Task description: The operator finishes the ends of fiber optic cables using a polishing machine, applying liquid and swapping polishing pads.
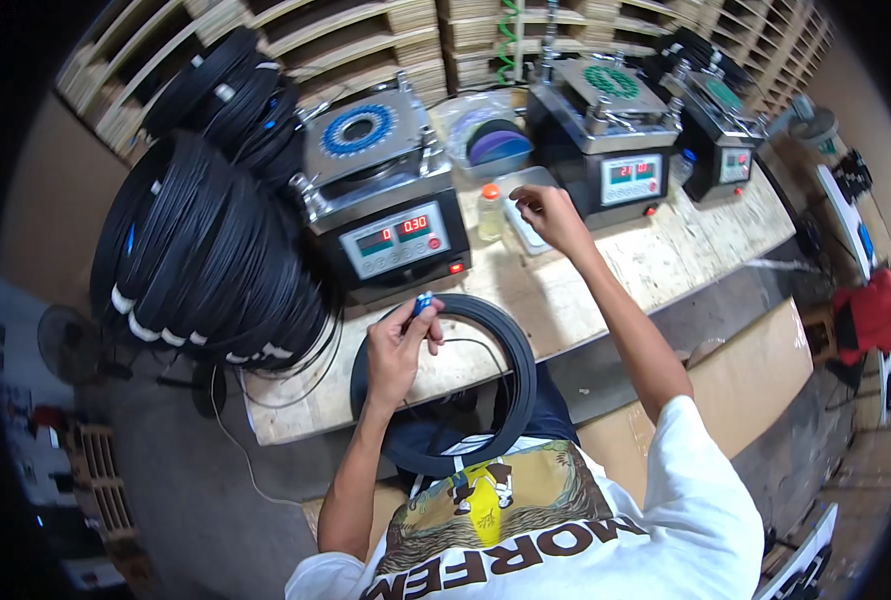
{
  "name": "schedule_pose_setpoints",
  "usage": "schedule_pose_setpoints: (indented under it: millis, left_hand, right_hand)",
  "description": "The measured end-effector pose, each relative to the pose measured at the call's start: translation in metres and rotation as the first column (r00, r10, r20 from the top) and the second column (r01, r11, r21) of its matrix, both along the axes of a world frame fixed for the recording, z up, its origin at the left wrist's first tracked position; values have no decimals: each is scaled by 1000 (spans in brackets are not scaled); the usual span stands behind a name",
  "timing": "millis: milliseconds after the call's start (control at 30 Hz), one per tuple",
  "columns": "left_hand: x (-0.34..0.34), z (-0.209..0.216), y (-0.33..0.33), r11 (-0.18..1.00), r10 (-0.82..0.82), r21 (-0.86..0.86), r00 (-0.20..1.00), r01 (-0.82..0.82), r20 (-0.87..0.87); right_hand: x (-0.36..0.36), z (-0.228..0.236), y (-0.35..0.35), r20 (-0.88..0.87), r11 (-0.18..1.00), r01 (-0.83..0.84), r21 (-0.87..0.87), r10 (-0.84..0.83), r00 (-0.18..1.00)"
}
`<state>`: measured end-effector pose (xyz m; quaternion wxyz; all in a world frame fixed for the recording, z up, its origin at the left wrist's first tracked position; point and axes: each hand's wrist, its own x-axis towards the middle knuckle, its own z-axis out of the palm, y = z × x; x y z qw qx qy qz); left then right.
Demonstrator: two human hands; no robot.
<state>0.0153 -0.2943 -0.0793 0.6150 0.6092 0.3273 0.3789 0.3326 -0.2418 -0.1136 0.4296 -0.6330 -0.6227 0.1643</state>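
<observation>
My left hand (394,352) pinches a small blue connector (423,304) between thumb and fingers, above the table's front edge. A coil of black cable (522,385) lies partly on that edge and partly over my lap, just below the hand. Whether the connector is joined to the coil's cable, I cannot tell. Farther right, my right hand (558,222) is over a shallow pale tray (536,246) with whitish contents. Its fingers are curled together, and anything between the tips is too small to make out. An orange-capped bottle (491,212) stands left of the tray.
A tall stack of black cable coils (206,260) fills the left side. Behind my left hand stands a machine with a red display (396,238) and a ring of blue parts (360,131). Two similar machines (616,165) stand right. Wooden pallets (366,50) line the back.
</observation>
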Motion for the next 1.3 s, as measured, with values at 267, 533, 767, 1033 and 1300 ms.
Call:
schedule_pose_setpoints:
  millis: [267,533,767,1033,1300]
  left_hand:
    - [5,-11,2,1000,2,1,1000,-2,-12]
    - [9,-7,4,999,-33,15,998,34,-47]
    - [13,-6,5,999,-51,4,998,51,-49]
    - [4,-8,5,999,-32,11,999,32,-17]
    - [4,-6,8,997,-72,14,997,72,-13]
  right_hand:
    - [74,-113,45,478,945,74,-319,93,874]
    - [79,-111,38,281,967,25,-254,50,958]
    - [87,-119,32,204,999,50,-7,-48,978]
    - [54,-46,12,-232,971,-98,-217,46,972]
    - [8,-3,-31,-514,986,-160,-50,111,850]
